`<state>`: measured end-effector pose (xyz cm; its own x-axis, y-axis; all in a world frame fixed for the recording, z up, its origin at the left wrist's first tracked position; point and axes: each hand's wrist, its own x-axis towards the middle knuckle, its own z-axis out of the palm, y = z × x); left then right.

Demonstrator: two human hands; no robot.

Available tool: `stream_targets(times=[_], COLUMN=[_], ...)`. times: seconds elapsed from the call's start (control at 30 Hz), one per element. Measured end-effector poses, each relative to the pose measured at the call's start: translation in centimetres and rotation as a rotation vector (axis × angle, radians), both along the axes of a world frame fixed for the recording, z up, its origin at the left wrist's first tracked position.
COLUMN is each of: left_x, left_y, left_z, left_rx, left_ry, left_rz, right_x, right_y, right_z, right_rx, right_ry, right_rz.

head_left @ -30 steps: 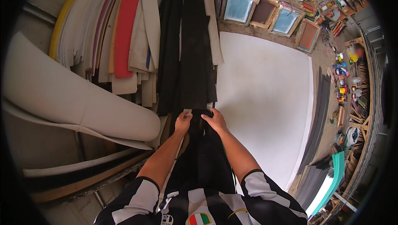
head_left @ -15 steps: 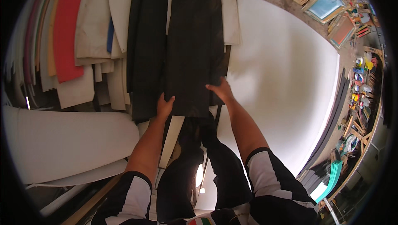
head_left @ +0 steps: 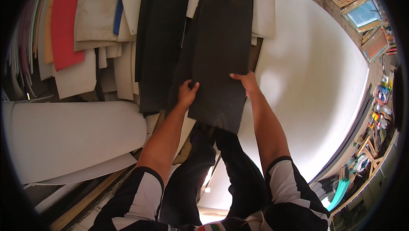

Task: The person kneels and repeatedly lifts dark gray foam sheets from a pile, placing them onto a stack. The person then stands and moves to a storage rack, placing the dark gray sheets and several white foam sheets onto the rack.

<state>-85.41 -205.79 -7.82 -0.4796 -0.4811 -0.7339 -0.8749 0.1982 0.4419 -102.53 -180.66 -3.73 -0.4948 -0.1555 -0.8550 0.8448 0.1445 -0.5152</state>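
A long black sheet (head_left: 223, 52) of foam-like material lies in front of me, its near end slightly skewed above my legs. My left hand (head_left: 187, 93) is closed at its left edge, with thumb and forefinger showing and the other fingers partly hidden. Along the right edge, my right hand (head_left: 247, 83) has its thumb over the top face while its fingers wrap behind. More black sheets (head_left: 159, 56) lie beside and under the held one, to its left. How thick the held sheet is, I cannot tell.
A large white panel (head_left: 311, 69) spreads at the right. Stacked off-white sheets (head_left: 100, 11) and a red sheet (head_left: 66, 26) fill the far left. A thick white roll (head_left: 76, 139) lies nearer on the left. Wooden frames (head_left: 362, 14) and cluttered shelves line the far right.
The held black sheet has shifted right, and its near end has swung right and closer to me. Both hands have moved right with it. The whole view has also shifted slightly.
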Motion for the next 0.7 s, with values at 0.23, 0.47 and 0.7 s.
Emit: stream_targets(times=[0.23,0.47,0.7], left_x=[-4.5,-12.3,-11.6], left_y=[-9.7,-16.9,-17.3], left_z=[8.7,11.7,18.5], left_rx=[-1.076,-0.485,-0.167], left_ry=[0.166,-0.168,0.192], left_rz=[-0.220,-0.277,-0.410], right_x=[-0.8,1.4,5.7], right_y=[3.2,-0.2,-5.3], right_z=[8.2,11.8,14.0], right_rx=[-0.233,-0.386,-0.536], right_ry=[0.127,0.016,-0.146], right_rz=[-0.074,-0.174,-0.276])
